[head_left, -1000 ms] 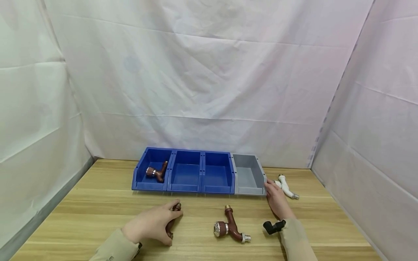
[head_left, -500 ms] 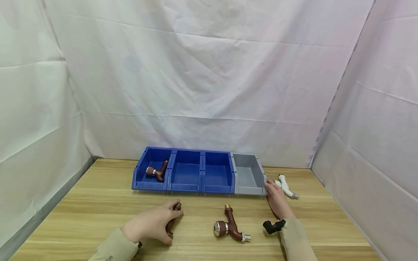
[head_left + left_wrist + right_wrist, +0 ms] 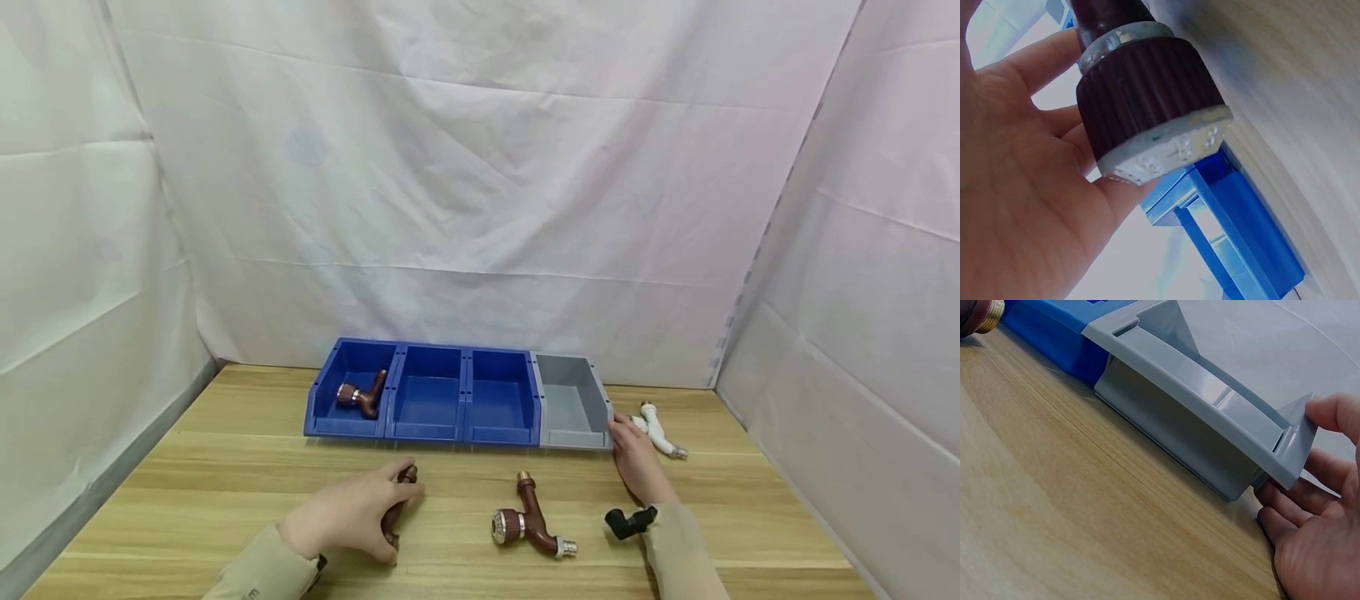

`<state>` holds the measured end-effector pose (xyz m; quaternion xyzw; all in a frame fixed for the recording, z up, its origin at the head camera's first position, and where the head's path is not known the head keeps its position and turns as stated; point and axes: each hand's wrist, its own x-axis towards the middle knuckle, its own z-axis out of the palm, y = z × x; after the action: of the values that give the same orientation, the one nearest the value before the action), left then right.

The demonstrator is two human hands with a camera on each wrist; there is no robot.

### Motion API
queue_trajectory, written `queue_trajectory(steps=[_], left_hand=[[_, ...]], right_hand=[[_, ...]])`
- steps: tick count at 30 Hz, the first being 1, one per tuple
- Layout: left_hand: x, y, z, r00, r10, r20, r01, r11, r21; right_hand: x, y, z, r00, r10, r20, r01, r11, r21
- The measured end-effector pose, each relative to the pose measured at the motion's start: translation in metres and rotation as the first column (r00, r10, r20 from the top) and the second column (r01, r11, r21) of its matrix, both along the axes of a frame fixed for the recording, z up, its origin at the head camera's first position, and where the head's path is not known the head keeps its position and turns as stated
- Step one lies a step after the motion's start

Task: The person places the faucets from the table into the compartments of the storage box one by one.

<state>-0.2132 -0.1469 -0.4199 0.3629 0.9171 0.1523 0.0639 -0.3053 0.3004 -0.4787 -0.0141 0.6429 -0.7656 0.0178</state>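
Note:
My left hand [image 3: 348, 512] holds a dark brown tap [image 3: 392, 518] at the table's front left, thumb and fingers spread along it. In the left wrist view, the tap's ribbed knob [image 3: 1147, 94] with its silvery face is before the palm, the fingers reaching behind it. My right hand [image 3: 637, 460] grips the front right corner of the grey bin [image 3: 1210, 406], thumb on the side edge and fingers beneath the rim. Another brown tap [image 3: 533, 521] with a brass inlet and a metal spout end lies on the table between the hands.
Three blue bins [image 3: 425, 432] stand in a row left of the grey one. The leftmost contains a brown tap [image 3: 369, 403]. A white tap [image 3: 655, 430] lies beyond my right hand. White cloth [image 3: 480, 167] encloses the wooden table [image 3: 225, 433] at back and sides.

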Motion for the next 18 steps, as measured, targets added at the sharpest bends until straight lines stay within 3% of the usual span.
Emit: queue_trajectory(steps=[18], left_hand=[[-0.0011,-0.0004,0.0061,0.999,0.006,0.05,-0.006,1.0,0.006]], right_hand=[[-0.0022,0.0025,-0.0045,1.0,-0.006,0.008,0.006,1.0,-0.004]])
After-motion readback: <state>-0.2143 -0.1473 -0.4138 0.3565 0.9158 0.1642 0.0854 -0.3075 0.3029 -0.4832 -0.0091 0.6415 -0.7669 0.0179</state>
